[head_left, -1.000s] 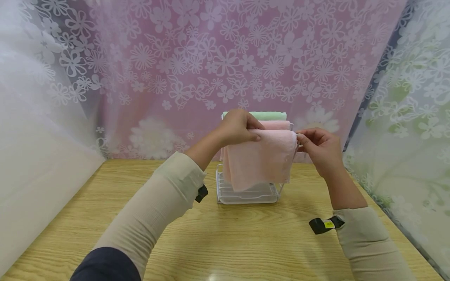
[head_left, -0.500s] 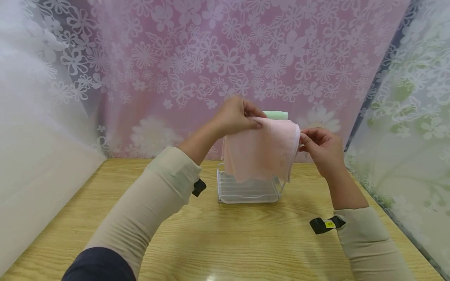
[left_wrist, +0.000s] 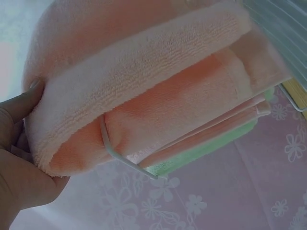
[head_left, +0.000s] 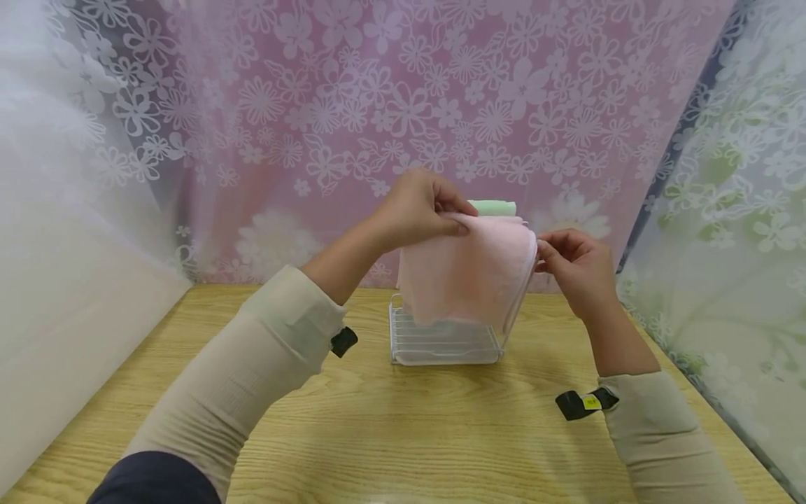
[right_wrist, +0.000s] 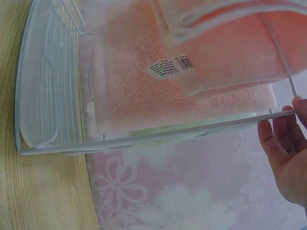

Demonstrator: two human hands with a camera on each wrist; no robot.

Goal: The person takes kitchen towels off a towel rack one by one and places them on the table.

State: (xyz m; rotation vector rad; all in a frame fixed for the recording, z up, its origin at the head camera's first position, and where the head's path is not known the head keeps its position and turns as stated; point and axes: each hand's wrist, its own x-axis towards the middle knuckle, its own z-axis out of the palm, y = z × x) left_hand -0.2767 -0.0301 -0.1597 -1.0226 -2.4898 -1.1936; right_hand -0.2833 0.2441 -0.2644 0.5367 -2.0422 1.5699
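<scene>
My left hand (head_left: 418, 210) pinches the top fold of a pale pink towel (head_left: 466, 273), thumb in front. In the left wrist view the towel's fold (left_wrist: 144, 67) bulges loosely above a white wire bar (left_wrist: 108, 143). My right hand (right_wrist: 285, 153) pinches the upper corner of the white wire rack (right_wrist: 192, 129) between thumb and fingers. Behind the front towel hang another pink towel (right_wrist: 129, 72) and a light green towel (head_left: 494, 208). A printed label (right_wrist: 170, 67) shows on the pink cloth in the right wrist view. The front towel hides most of the rack's upper part.
The rack's wire base with its pale tray (head_left: 447, 353) stands on a wood-grain table (head_left: 403, 427). A pink flowered curtain (head_left: 352, 105) closes the back. White sheeting (head_left: 82, 280) stands at the left and a flowered curtain (head_left: 743, 280) at the right.
My left hand has risen with the front towel's top fold, and its lower edge has come up, baring more of the rack base. My right hand stays at the rack corner.
</scene>
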